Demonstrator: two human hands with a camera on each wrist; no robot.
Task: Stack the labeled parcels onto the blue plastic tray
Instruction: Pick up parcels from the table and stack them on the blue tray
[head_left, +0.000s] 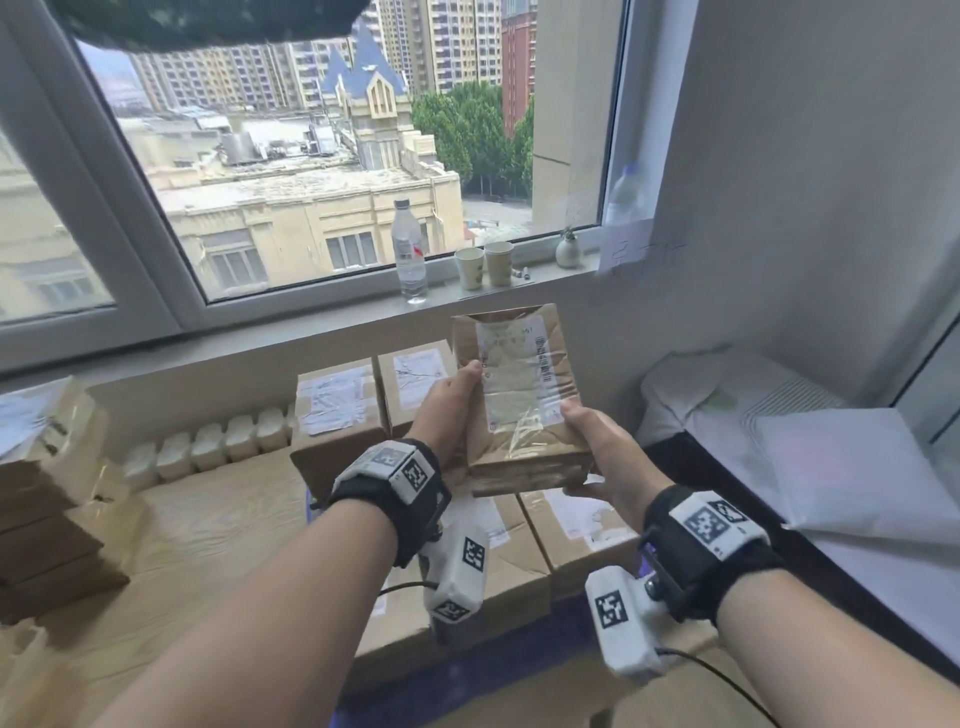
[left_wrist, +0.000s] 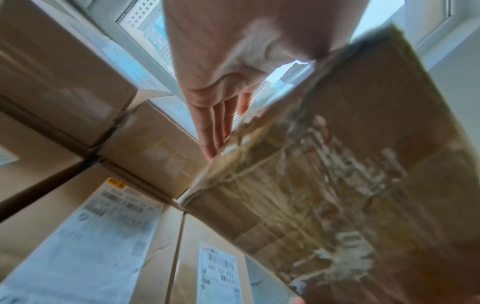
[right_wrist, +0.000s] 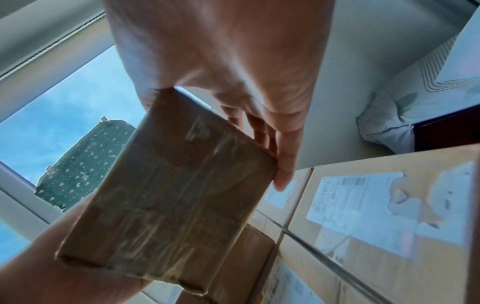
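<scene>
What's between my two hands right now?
A taped brown parcel with a shipping label facing up. The left hand grips its left edge and the right hand its right edge, held up over the stacked boxes. The head view shows this best.

On the label (left_wrist: 218, 273) of the near stacked parcel (left_wrist: 215, 242), handwritten digits show, seemingly upside down, roughly "080 701 E01". Every other label's print is too blurred to read.
</scene>
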